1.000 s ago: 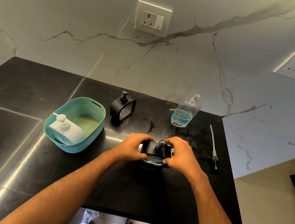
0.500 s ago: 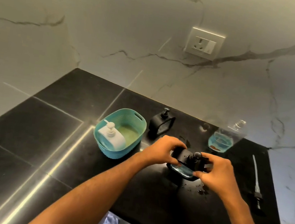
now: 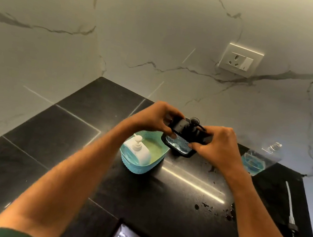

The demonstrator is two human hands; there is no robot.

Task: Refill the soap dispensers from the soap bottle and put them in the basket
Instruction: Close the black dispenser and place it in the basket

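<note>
A black soap dispenser (image 3: 180,142) with blue soap inside is held in the air, just above the right rim of the teal basket (image 3: 140,167). My left hand (image 3: 155,118) grips its left side and my right hand (image 3: 220,147) grips its right side. A white soap dispenser (image 3: 137,151) lies inside the basket at its left. The clear soap bottle (image 3: 256,162), with a little blue soap at its bottom, stands uncapped at the right on the black counter (image 3: 180,202). The second black dispenser is hidden behind my hands.
A loose pump with a long white tube (image 3: 290,213) lies near the counter's right edge. Dark drops (image 3: 213,206) are spilled on the counter right of centre. A marble wall with a socket (image 3: 240,59) stands behind.
Both hands have lifted the black dispenser off the counter and carried it left, up to the basket's right rim. The camera has turned left and tilted.
</note>
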